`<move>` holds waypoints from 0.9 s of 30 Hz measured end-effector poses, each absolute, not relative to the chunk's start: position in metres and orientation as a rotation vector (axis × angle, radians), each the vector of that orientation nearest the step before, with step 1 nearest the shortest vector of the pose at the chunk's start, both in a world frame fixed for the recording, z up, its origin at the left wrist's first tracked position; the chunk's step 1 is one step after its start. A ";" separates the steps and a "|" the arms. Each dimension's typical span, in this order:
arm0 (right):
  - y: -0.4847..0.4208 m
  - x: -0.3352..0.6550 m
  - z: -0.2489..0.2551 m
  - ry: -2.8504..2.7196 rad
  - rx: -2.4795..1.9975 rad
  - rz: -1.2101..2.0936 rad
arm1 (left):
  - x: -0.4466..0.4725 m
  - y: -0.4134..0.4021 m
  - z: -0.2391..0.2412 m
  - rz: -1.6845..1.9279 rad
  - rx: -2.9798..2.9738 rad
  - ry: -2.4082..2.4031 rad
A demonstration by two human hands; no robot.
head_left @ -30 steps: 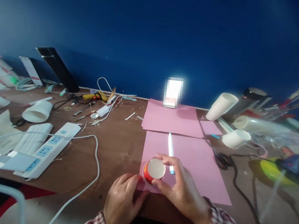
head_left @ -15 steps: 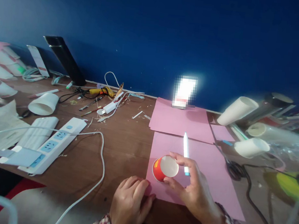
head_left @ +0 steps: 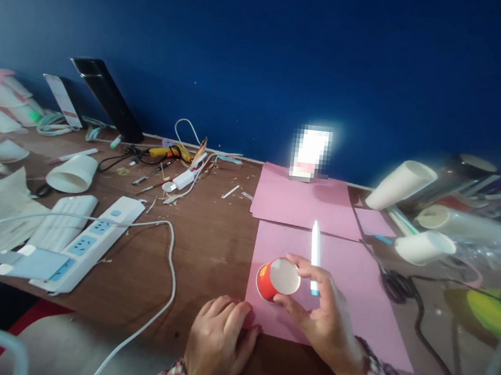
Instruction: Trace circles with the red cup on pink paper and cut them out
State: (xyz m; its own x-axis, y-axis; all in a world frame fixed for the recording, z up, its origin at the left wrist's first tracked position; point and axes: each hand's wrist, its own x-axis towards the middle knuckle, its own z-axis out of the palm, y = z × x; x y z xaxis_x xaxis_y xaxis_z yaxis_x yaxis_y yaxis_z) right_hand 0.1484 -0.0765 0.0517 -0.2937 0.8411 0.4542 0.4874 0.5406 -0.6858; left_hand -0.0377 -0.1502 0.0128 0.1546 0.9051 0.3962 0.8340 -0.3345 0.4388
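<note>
My right hand (head_left: 324, 317) grips a small red paper cup (head_left: 276, 279), bottom up, over a pink paper sheet (head_left: 356, 288). A white pen with a blue tip (head_left: 315, 257) is tucked between the same hand's fingers and points away from me. My left hand (head_left: 219, 339) rests flat on the wooden table (head_left: 208, 249), with its fingertips on the pink sheet's near left corner. Both sleeves are red plaid.
A second pink sheet (head_left: 305, 202) lies behind the first. Two white power strips (head_left: 86, 242) with a cable sit to the left, beside a white cup (head_left: 73, 173). White cups (head_left: 401, 182), scissors (head_left: 395, 283) and clutter fill the right side. A blue wall stands behind.
The view shifted, so everything sits further right in frame. My left hand slid from beside the cup back to the sheet's corner. The right hand kept its hold on cup and pen.
</note>
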 end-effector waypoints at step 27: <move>-0.075 0.149 0.046 -1.954 -1.073 0.478 | -0.033 -0.150 0.035 0.991 2.324 1.731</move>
